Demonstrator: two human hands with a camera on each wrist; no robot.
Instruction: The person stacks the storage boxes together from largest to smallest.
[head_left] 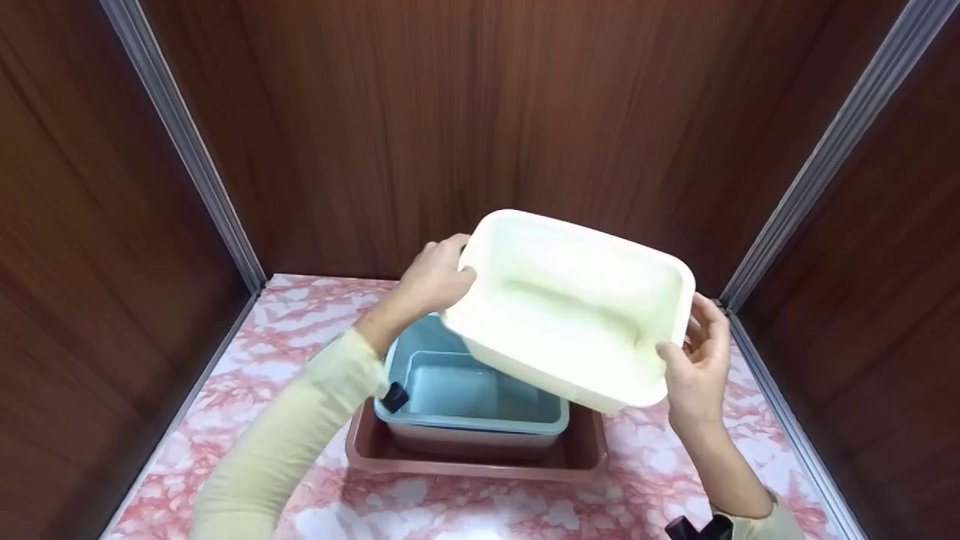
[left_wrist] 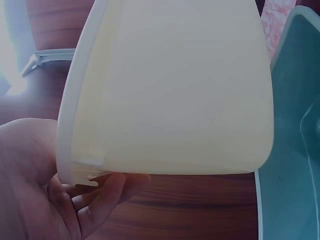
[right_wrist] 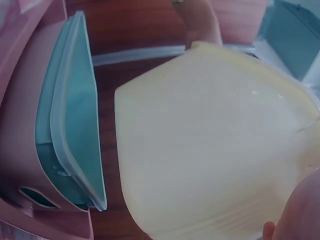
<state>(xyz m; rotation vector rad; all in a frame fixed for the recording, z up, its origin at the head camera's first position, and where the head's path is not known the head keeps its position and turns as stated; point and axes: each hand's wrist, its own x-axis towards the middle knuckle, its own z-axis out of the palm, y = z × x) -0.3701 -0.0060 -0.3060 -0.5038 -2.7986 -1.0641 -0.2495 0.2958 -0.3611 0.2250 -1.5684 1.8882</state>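
A cream-white rectangular plastic basin [head_left: 577, 300] is held up in the air, tilted so that its hollow faces the head camera. My left hand [head_left: 437, 276] grips its left end at the rim, fingers curled beneath the edge in the left wrist view. At the opposite end my right hand [head_left: 697, 360] pinches the rim, thumb on the inside and fingers behind. Under the raised basin stands a blue basin [head_left: 480, 425], partly covered by it in the head view. The blue basin sits within a pinkish basin, which is in a larger reddish-pink basin [head_left: 480, 469].
The basins stand on a pink-and-white marbled tabletop [head_left: 300, 300]. Dark wood-grain panels [head_left: 450, 112] close in the back and both sides, with metal profiles [head_left: 187, 150] along the corners. A black clip-like piece [head_left: 394, 397] shows at the left cuff.
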